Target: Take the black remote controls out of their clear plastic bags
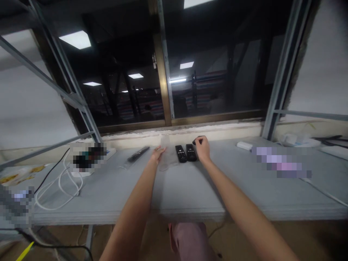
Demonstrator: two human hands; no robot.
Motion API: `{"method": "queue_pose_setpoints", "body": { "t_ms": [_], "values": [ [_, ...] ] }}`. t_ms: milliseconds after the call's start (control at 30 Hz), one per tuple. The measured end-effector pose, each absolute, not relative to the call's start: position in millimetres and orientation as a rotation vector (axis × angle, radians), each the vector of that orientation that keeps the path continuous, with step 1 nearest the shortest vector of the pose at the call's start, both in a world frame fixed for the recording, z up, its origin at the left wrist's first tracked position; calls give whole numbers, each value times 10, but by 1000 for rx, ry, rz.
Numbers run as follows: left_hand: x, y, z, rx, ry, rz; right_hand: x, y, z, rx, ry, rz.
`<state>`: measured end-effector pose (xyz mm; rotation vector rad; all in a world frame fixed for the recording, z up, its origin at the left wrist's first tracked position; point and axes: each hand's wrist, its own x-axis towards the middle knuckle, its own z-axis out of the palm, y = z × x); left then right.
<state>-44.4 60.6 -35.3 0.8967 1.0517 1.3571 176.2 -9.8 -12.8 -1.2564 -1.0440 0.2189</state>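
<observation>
Right hand pinched shut on a dark object, mostly hidden by the fingers, just beside the right black remote; left hand part open, fingers at the clear plastic, can't tell if it's gripping. Left black remote lies between plastic and right remote on the table, so a sideways drag on the film could snag and skew it. Lowering the dark object too far inboard could knock the right one.

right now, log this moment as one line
left hand: at clear plastic | right hand: holding dark item | remotes: two, side by side | wrapped remote: left
</observation>
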Motion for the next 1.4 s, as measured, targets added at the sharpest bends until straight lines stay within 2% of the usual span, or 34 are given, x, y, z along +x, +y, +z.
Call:
{"method": "queue_pose_setpoints", "body": {
  "t_ms": [233,400,500,667,933,1200,1400],
  "values": [
    [-253,578,-364,1181,1262,1447,1802,-139,-151,-1788,-1115,365],
    [-223,465,-339,1938,1790,1209,1850,-120,-194,-1942,-1158,416],
    [-224,381,-283,2232,1823,1101,1851,-152,-203,-2013,-1223,386],
    [-185,347,-246,1906,1453,930,1840,-235,-203,-2101,-1363,274],
    [-134,359,-354,1710,1229,1090,1833,-262,-231,-2167,-1488,105],
    [-140,455,-475,2000,1209,977,1842,-240,-269,-2175,-1539,39],
    [-234,440,-298,2016,1428,1216,1870,-234,-265,-2198,-1479,15]
  ]
}}
